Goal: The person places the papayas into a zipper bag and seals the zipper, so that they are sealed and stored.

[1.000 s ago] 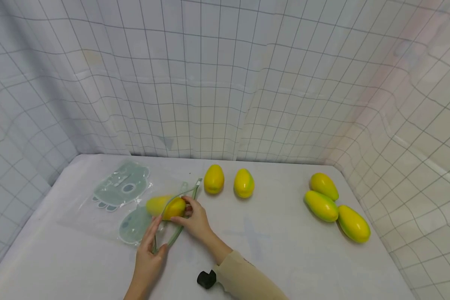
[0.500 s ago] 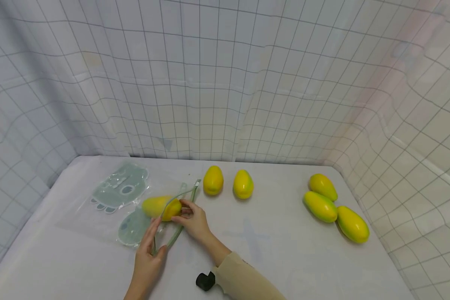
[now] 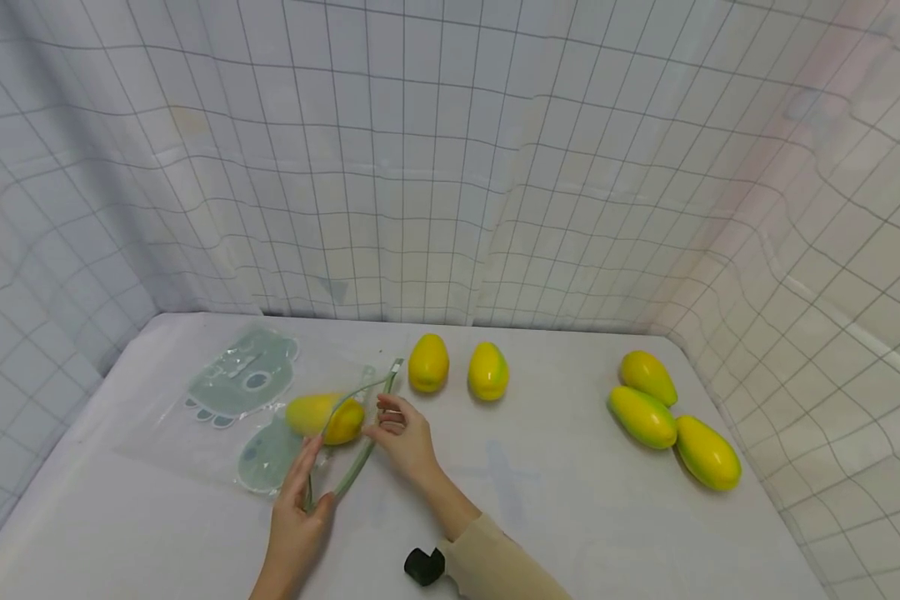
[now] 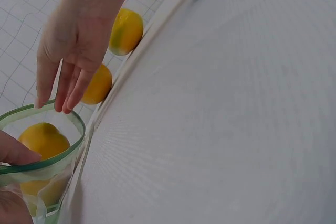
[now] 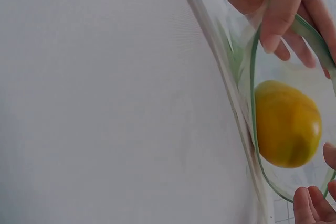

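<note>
A clear zip bag (image 3: 354, 471) with a green-edged mouth and pale green cartoon print lies on the left of the table in the head view. My left hand (image 3: 294, 521) holds the near end of its mouth, thumb and fingers spread at the rim, keeping it wide. Inside rests a yellow mango-shaped fruit (image 3: 313, 414), blunt end toward the mouth; the right wrist view shows this fruit (image 5: 287, 124) framed by the green rim. My right hand (image 3: 408, 442), holding nothing, has loosely bent fingers. Its fingertips (image 4: 64, 107) are right at the rim in the left wrist view.
Two similar yellow fruits (image 3: 428, 364) stand behind and right of the bag's mouth. Three more (image 3: 643, 417) lie together at the right side. A small black object (image 3: 424, 567) is beside the right sleeve. Gridded white curtains (image 3: 450, 167) enclose the table's back and sides.
The fruit slid left, deeper into the bag, with my right hand at its end. The right hand then let go and drew back right to the rim. The left hand stayed.
</note>
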The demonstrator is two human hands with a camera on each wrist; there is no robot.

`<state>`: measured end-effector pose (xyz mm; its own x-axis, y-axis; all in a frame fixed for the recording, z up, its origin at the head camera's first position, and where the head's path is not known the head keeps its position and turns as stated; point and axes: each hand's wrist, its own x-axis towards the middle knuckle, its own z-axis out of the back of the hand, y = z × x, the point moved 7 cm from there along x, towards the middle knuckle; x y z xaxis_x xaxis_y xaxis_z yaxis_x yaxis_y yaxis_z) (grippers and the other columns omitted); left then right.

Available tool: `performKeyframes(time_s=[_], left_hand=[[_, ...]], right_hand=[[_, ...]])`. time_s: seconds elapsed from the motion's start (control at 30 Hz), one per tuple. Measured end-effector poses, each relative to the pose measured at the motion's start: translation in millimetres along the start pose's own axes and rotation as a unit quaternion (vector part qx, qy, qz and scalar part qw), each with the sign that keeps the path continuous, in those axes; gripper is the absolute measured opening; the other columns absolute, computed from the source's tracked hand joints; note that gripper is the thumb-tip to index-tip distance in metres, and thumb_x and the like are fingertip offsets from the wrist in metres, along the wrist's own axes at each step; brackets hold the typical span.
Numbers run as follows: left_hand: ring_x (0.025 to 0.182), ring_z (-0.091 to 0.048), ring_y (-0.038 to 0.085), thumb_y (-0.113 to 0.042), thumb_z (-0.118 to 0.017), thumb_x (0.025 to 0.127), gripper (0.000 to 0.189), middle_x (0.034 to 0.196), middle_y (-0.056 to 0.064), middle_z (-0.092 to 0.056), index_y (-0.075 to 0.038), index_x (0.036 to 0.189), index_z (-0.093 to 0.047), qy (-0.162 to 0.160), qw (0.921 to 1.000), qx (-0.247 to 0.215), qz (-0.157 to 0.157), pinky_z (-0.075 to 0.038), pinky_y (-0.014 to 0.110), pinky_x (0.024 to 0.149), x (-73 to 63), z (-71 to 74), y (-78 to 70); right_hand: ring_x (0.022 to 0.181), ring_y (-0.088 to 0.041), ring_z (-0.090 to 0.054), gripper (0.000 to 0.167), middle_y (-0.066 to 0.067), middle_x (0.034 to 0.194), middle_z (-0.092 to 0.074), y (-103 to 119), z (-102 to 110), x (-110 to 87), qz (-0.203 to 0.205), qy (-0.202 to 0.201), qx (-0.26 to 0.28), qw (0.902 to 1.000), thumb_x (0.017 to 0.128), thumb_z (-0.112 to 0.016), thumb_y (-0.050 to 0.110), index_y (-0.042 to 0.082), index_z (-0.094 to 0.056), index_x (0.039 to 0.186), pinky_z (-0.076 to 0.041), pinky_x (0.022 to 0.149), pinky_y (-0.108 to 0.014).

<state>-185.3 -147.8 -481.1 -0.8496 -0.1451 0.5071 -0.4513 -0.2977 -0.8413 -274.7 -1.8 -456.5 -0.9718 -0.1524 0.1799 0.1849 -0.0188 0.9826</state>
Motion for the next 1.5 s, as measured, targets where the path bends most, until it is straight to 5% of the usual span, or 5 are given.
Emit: performKeyframes(time_s=[0.23, 0.47, 0.73, 0.9, 1.5], left_hand=[[0.133, -0.022, 0.0, 0.031, -0.055, 0.057, 0.079, 0.139, 0.02, -0.036, 0.006, 0.131, -0.043, -0.005, 0.9996, 0.02, 0.021, -0.021, 0.006, 0.1, -0.9, 0.1, 1.9], [0.132, -0.023, -0.002, 0.033, -0.05, 0.055, 0.074, 0.139, 0.018, -0.038, 0.014, 0.126, -0.043, -0.012, 0.9998, 0.014, 0.01, -0.022, 0.006, 0.1, 2.3, -0.2, -17.2], [0.133, -0.022, 0.001, 0.03, -0.054, 0.057, 0.078, 0.141, 0.015, -0.037, 0.007, 0.131, -0.043, -0.007, 0.9995, 0.003, 0.03, -0.021, 0.007, 0.1, -2.0, 0.7, 7.9], [0.133, -0.021, -0.001, 0.029, -0.054, 0.059, 0.077, 0.139, 0.02, -0.036, 0.006, 0.131, -0.043, -0.004, 0.9992, -0.005, 0.039, -0.021, 0.006, 0.1, -1.4, 0.5, 6.2], [0.133, -0.021, -0.001, 0.03, -0.054, 0.059, 0.077, 0.14, 0.02, -0.035, 0.006, 0.132, -0.042, -0.002, 0.9995, -0.002, 0.033, -0.021, 0.007, 0.1, -1.0, 0.2, 4.1]], right_hand=[[0.101, -0.046, -0.051, 0.046, -0.028, 0.113, -0.054, 19.0, 33.7, 1.0, 0.063, -0.064, -0.016, 0.9959, 0.075, -0.068, -0.008, -0.013, -0.049, 0.118, -0.044, 0.088, -0.05], [0.103, -0.045, -0.05, 0.049, -0.029, 0.114, -0.052, 37.7, 73.6, 1.5, 0.14, -0.158, -0.07, 0.9749, 0.074, -0.069, -0.007, -0.014, -0.048, 0.117, -0.042, 0.088, -0.053], [0.107, -0.037, -0.048, 0.052, -0.022, 0.115, -0.053, 12.9, 122.4, 10.8, 0.153, -0.251, -0.127, 0.9474, 0.074, -0.073, 0.001, -0.005, -0.05, 0.121, -0.041, 0.091, -0.045], [0.109, -0.033, -0.044, 0.058, -0.02, 0.12, -0.05, -3.4, 143.4, 12.9, 0.121, -0.28, -0.153, 0.9401, 0.073, -0.075, 0.005, -0.003, -0.048, 0.124, -0.037, 0.094, -0.046], [0.11, -0.031, -0.04, 0.075, -0.017, 0.126, -0.039, -42.4, 156.8, 20.4, 0.012, -0.273, -0.149, 0.9504, 0.068, -0.078, 0.012, 0.002, -0.039, 0.131, -0.034, 0.095, -0.046]])
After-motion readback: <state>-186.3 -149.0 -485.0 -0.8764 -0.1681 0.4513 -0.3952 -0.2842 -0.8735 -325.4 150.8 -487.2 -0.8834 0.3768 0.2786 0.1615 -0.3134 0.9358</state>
